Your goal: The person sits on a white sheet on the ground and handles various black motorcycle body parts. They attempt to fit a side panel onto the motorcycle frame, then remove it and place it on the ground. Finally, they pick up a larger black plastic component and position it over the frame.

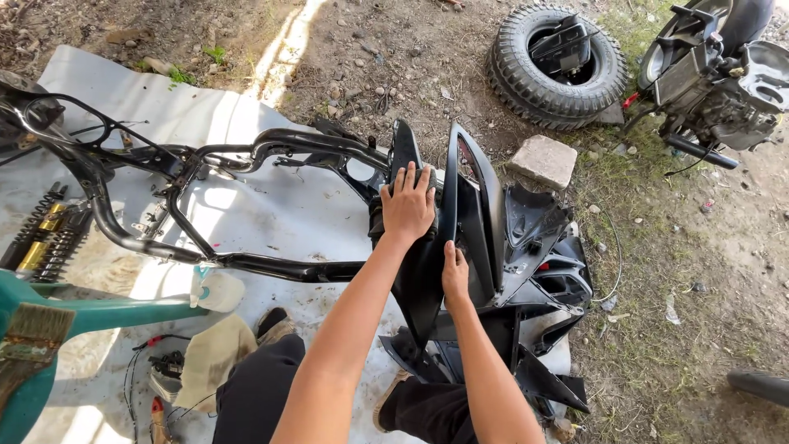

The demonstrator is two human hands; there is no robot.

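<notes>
- My left hand (408,205) lies flat on the top of the glossy black plastic scooter fairing panel (423,271), fingers (411,177) spread open, gripping nothing.
- My right hand (454,274) presses against the same panel lower down, fingers extended, palm on its surface.
- The panel stands upright at the front of the bare black tubular scooter frame (189,177), which lies on a grey ground sheet (271,214).
- A knobby black tyre (557,66) rests on the dirt beyond, well apart, with a grey stone block (542,160) nearer.
</notes>
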